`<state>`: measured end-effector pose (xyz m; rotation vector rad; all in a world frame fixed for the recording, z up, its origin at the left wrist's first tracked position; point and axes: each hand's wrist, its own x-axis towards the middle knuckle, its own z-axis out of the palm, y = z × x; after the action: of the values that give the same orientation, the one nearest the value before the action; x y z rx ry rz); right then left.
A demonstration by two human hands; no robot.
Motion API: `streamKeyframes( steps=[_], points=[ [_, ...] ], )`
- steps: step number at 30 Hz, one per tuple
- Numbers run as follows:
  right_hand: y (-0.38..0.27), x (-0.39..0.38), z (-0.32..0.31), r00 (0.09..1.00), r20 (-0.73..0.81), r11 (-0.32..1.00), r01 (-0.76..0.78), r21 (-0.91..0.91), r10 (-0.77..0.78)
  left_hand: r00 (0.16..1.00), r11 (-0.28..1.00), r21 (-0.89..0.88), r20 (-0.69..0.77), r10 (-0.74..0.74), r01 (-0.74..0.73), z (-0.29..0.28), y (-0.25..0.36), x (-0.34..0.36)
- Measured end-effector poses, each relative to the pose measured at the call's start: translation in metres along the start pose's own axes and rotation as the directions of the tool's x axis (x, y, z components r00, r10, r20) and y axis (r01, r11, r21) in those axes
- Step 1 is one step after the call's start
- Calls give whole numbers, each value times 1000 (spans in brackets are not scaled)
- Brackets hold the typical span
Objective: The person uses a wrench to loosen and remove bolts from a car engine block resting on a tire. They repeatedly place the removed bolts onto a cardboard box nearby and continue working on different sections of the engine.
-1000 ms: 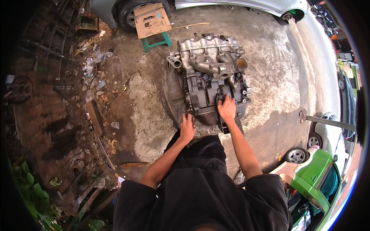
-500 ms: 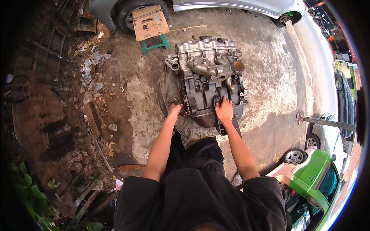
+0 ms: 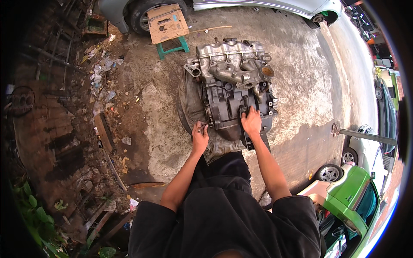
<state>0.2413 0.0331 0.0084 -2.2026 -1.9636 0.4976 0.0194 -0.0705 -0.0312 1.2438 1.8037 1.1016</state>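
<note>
A grey metal engine block (image 3: 232, 81) with a pale manifold on top lies on a dark cloth (image 3: 193, 109) on the concrete ground in front of me. My left hand (image 3: 200, 135) is at the block's near left corner, fingers curled around a small dark tool or part there. My right hand (image 3: 251, 122) rests on the block's near right side, gripping a dark bracket (image 3: 247, 137) that sticks out toward me. My dark trousers and shirt fill the lower middle of the view.
A green stool (image 3: 172, 45) with a cardboard sheet on it stands beyond the engine, by a car wheel (image 3: 144, 13). Scrap wood, litter and metal bars lie along the left. Parked vehicles, one green (image 3: 352, 189), line the right side.
My left hand has moved up from the cloth to the block's near left corner. My right hand stays on the block's right side. The view has shifted slightly.
</note>
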Motion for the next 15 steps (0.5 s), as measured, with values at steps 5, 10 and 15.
streamKeyframes(
  steps=[5,10,15],
  points=[
    [-4,-2,-4,1000,-13,1000,9,3,-9,992,990,64,-17,129,-128,5,9,-8],
    [-5,-2,-9,1000,25,1000,2,20,-2,995,993,57,-11,103,-102,1,13,-12],
    [-5,-2,-9,1000,24,1000,8,-4,-7,995,995,10,19,95,-96,-2,20,-16]
  ],
)
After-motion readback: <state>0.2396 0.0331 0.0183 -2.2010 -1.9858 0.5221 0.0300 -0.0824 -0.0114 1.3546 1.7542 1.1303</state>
